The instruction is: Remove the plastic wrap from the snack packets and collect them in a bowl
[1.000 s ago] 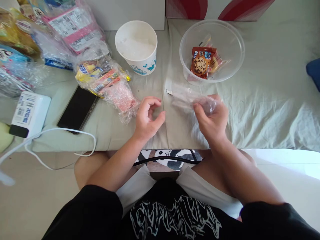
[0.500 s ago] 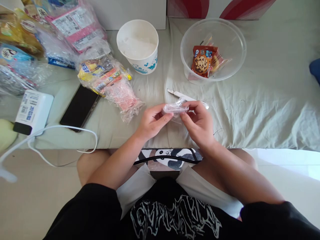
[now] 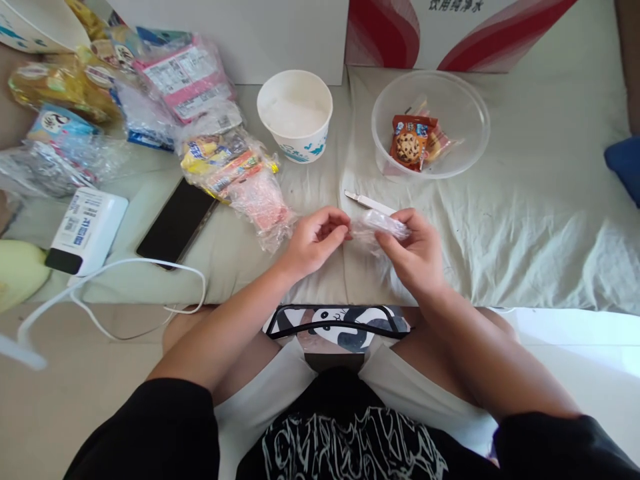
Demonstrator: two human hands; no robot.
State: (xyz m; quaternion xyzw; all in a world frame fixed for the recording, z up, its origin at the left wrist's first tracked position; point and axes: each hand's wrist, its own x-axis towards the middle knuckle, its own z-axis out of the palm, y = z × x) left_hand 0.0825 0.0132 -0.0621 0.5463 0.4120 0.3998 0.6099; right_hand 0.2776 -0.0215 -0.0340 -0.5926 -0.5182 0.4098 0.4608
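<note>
Both hands meet over the bed's [image 3: 525, 220] near edge: left hand [image 3: 315, 241] and right hand [image 3: 417, 250] each pinch an end of a crumpled clear wrapper [image 3: 376, 225], each grip clenched on it, so it hangs between them. A small knife [image 3: 367, 201] lies just behind; bowl [image 3: 475, 143] with cookie packs and white cup [image 3: 295, 113] sit farther back, snack bags [image 3: 235, 170] left.

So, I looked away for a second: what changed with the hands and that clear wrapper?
The left hand moved right and took hold of the clear wrapper; a second ago only the right hand held it. Both now pinch it between them. The small knife, paper cup and clear bowl stayed put.
</note>
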